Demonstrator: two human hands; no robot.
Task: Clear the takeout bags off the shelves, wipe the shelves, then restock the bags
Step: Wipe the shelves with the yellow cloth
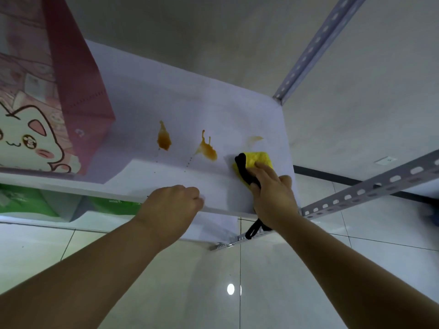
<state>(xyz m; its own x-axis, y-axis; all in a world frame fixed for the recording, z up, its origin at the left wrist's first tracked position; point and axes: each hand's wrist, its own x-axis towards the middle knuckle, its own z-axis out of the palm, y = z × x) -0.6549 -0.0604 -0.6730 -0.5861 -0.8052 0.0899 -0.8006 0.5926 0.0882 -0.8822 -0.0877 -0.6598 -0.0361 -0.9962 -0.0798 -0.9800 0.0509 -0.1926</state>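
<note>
Presses a yellow sponge (257, 159) flat onto the white shelf (190, 103) near its right end with the right hand (270, 186), fingers laid over the sponge's near edge and curled round its black handle (242, 167), which runs under the palm and sticks out below the shelf's front edge. Grips that front edge with the left hand (171, 205), fingers curled tight over the lip, well to the left of the sponge. Leaves two orange-brown sauce stains (164, 138) (209, 149) on the shelf between sponge and bag, plus a faint smear (256, 138) just behind the sponge. Shows a pink takeout bag (76, 74) with a cartoon cat standing upright at the shelf's left end, green bags (23, 200) on the shelf below, and a perforated metal post (316, 46) at the back right corner.
</note>
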